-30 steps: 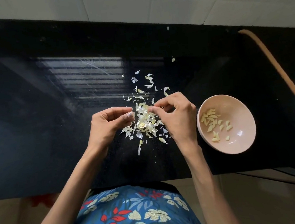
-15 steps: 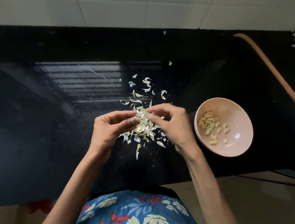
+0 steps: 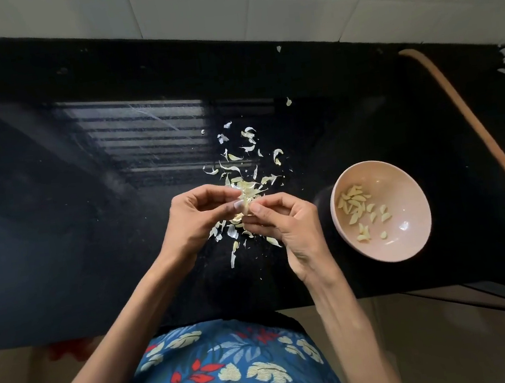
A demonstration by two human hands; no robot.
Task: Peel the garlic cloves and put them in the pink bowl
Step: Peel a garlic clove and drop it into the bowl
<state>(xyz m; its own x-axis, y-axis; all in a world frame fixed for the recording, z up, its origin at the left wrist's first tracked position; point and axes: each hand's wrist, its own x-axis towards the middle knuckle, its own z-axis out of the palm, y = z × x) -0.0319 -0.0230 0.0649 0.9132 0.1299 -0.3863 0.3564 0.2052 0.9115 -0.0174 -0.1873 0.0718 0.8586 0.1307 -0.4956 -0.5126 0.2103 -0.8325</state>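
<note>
Black counter: glossy, strewn with papery garlic skins beneath and beyond the hands.
Left hand: fingers curled, thumb and forefinger pinching a garlic clove.
Right hand: fingers curled, tips pinching the same clove from the opposite side, meeting the left hand's tips.
Garlic clove: between both hands, above the pile of skins.
Pink bowl: on the counter, just right of the right hand, with peeled cloves gathered in its left half.
</note>
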